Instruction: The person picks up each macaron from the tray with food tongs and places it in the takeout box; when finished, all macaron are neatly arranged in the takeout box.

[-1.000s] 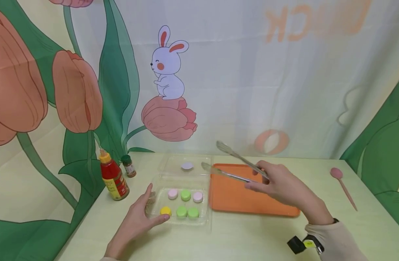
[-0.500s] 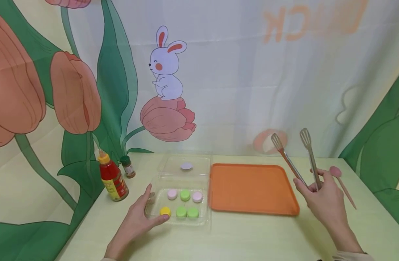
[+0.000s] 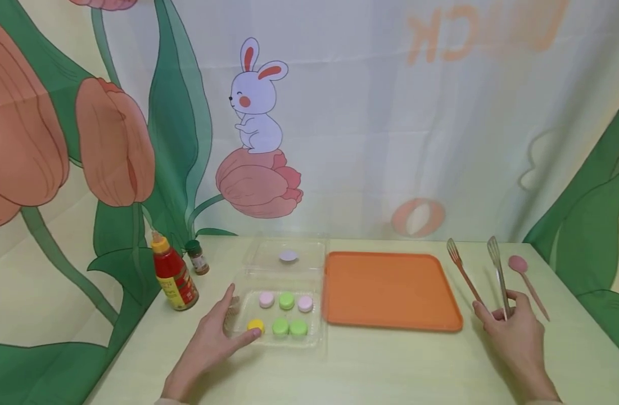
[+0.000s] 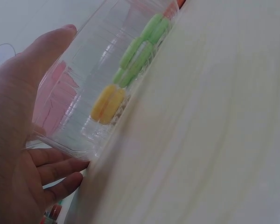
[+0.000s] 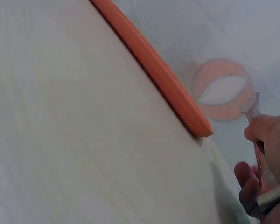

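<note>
My left hand (image 3: 208,344) rests with straight fingers against the front left corner of a clear plastic box (image 3: 316,337); the left wrist view shows the hand (image 4: 18,140) against the box wall (image 4: 79,98). Inside lie a yellow macaron (image 3: 256,325), green macarons (image 3: 289,327) and pink macarons (image 3: 266,299). My right hand (image 3: 511,332) grips metal tongs (image 3: 497,267) low over the table, right of the orange tray (image 3: 390,289), tips pointing away. In the right wrist view the fingers (image 5: 266,158) hold the tongs.
The box's open lid (image 3: 269,256) lies behind it, with a pale round piece (image 3: 288,256) on it. A red sauce bottle (image 3: 174,278) and a small spice jar (image 3: 197,257) stand at the left. A pink spoon (image 3: 528,281) lies at the far right. A printed curtain hangs behind.
My right hand has carried the tongs from over the tray's left end across to the right and down to the table beside the pink spoon. The left hand has stayed on the box.
</note>
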`<move>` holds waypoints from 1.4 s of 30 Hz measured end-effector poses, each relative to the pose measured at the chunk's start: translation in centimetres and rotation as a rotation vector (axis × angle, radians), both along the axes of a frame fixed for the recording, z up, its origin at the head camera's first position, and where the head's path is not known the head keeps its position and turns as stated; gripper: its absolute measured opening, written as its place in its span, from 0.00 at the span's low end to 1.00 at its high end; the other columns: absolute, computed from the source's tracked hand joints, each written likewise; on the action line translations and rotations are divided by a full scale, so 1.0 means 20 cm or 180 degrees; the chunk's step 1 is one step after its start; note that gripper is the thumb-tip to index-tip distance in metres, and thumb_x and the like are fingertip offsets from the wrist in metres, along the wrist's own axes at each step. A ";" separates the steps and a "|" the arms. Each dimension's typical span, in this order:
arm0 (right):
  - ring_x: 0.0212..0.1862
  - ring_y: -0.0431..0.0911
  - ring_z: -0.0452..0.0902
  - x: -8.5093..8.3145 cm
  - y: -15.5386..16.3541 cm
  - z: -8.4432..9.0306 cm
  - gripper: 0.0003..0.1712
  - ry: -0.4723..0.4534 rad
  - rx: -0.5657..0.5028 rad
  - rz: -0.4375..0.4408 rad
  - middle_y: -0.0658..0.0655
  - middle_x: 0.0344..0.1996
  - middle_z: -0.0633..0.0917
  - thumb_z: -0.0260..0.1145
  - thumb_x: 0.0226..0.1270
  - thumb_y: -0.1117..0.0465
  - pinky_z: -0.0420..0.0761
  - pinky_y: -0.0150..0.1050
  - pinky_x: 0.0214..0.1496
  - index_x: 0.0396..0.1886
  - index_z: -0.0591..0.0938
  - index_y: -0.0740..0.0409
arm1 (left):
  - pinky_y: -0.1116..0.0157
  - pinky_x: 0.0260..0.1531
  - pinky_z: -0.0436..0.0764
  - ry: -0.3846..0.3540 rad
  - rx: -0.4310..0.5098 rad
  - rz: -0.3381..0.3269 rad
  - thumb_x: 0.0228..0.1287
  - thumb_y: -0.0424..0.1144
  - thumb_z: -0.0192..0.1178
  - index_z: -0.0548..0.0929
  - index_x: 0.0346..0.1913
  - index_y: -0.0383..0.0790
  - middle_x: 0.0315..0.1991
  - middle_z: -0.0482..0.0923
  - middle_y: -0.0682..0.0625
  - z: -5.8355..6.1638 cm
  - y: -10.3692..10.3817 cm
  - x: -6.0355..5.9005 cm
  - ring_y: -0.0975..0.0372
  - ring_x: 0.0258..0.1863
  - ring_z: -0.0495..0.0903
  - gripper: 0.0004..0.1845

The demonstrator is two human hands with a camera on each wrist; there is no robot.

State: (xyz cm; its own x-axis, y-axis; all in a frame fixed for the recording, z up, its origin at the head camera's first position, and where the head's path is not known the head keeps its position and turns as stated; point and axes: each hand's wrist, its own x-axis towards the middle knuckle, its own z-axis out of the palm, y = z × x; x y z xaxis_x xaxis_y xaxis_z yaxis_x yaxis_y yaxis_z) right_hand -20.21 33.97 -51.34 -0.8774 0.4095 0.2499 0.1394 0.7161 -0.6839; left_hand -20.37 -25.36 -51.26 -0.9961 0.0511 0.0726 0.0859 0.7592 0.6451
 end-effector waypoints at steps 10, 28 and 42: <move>0.55 0.66 0.62 -0.04 -0.02 -0.09 0.51 -0.0197 0.0133 -0.0120 0.76 0.51 0.69 0.70 0.68 0.39 0.72 0.61 0.50 0.67 0.68 0.81 | 0.34 0.73 0.61 -0.0131 -0.0050 0.0044 0.50 0.75 0.70 0.42 0.85 0.54 0.80 0.61 0.43 0.00 0.00 -0.02 0.42 0.79 0.57 0.68; 0.58 0.79 0.57 -0.02 -0.03 0.00 0.59 -0.0287 0.0457 -0.0047 0.85 0.59 0.60 0.70 0.65 0.39 0.64 0.73 0.56 0.75 0.58 0.79 | 0.35 0.66 0.72 0.0093 -0.0308 -0.0018 0.59 0.75 0.64 0.42 0.86 0.53 0.78 0.58 0.38 0.12 -0.03 -0.02 0.42 0.73 0.67 0.62; 0.62 0.67 0.65 -0.17 -0.35 0.28 0.49 0.0525 -0.0004 0.0488 0.76 0.67 0.62 0.70 0.69 0.45 0.74 0.65 0.55 0.80 0.60 0.63 | 0.41 0.62 0.79 0.0915 -0.0102 -0.0162 0.58 0.68 0.69 0.53 0.84 0.60 0.81 0.55 0.44 0.40 -0.06 -0.27 0.47 0.71 0.68 0.55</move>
